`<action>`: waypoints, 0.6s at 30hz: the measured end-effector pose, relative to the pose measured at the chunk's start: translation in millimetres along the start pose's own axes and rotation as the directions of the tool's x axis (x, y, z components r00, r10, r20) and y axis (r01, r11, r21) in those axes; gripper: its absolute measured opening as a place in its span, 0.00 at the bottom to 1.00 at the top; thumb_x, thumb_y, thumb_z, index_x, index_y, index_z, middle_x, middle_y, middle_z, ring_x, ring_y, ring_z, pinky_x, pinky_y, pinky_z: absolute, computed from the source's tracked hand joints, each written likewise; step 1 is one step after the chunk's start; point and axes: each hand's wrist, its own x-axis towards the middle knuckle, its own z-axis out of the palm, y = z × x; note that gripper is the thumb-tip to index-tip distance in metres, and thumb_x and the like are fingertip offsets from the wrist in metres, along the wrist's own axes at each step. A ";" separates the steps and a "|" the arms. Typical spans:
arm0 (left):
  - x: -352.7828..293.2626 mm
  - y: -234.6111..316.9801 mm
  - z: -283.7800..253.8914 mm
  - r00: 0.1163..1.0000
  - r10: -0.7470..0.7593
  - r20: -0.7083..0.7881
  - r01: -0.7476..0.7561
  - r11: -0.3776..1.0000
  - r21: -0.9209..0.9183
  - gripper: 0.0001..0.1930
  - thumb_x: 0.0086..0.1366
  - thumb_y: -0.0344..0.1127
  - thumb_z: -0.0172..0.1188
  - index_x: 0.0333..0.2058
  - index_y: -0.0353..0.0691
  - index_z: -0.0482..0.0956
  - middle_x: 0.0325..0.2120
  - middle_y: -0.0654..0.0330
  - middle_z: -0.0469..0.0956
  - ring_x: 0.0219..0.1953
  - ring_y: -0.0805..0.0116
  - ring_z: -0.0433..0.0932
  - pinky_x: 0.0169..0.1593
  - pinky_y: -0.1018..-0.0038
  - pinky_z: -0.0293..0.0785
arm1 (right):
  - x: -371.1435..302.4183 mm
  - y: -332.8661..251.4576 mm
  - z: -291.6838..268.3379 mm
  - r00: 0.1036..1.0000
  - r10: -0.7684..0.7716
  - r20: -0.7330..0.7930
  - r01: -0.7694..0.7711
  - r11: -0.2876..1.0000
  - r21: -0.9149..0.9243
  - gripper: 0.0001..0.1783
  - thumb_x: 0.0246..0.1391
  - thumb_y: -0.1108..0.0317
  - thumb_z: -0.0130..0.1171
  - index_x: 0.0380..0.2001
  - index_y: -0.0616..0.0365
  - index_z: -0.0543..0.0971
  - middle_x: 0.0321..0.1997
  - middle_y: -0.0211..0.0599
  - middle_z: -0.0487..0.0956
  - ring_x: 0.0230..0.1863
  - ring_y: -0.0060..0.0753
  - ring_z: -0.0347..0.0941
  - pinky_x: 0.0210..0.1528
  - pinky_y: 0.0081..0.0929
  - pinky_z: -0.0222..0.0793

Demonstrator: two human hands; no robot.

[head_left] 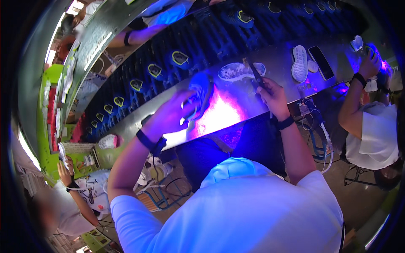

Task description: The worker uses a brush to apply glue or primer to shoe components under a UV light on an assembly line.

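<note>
My left hand is wrapped round a dark blue shoe upper above the near edge of the bench. The shoe stands tilted, and its far side is hidden. My right hand grips a brush by its dark handle, with the bristle end pointing up and left. That end is over a shallow, sole-shaped white tray, which has whitish matter in it. Bright pink-white light floods the bench top between my hands and washes out detail there.
Beyond the bench runs a dark slatted conveyor carrying several blue shoe uppers. To the right lie a white shoe sole and a black phone. Co-workers sit at the right and left; another reaches across the conveyor.
</note>
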 end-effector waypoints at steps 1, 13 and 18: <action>-21.8 7.4 21.8 1.000 0.014 0.012 -0.015 0.998 0.063 0.38 0.45 0.32 0.69 0.60 0.47 0.74 0.63 0.50 0.67 0.63 0.45 0.69 0.59 0.57 0.75 | 0.4 -0.9 1.9 1.000 0.016 -0.024 -0.016 1.000 -0.004 0.17 0.62 0.73 0.62 0.54 0.63 0.77 0.29 0.25 0.78 0.23 0.11 0.68 0.24 0.15 0.62; -40.2 48.6 58.0 0.704 -0.706 -0.071 0.637 0.673 -0.377 0.39 0.50 0.44 0.75 0.61 0.42 0.73 0.49 0.47 0.79 0.45 0.46 0.82 0.52 0.60 0.80 | -60.5 -48.8 33.0 0.997 0.000 -0.080 -0.028 0.938 -0.347 0.15 0.64 0.68 0.62 0.52 0.62 0.82 0.26 0.26 0.78 0.29 0.14 0.70 0.32 0.17 0.65; -48.4 94.2 45.2 0.573 -0.652 -0.496 0.262 0.719 -0.643 0.36 0.49 0.34 0.77 0.59 0.35 0.76 0.53 0.47 0.77 0.55 0.50 0.80 0.55 0.60 0.79 | -86.2 -97.0 56.1 0.999 0.054 -0.003 -0.054 0.986 -0.158 0.16 0.63 0.70 0.63 0.51 0.66 0.81 0.29 0.27 0.80 0.30 0.16 0.73 0.34 0.17 0.68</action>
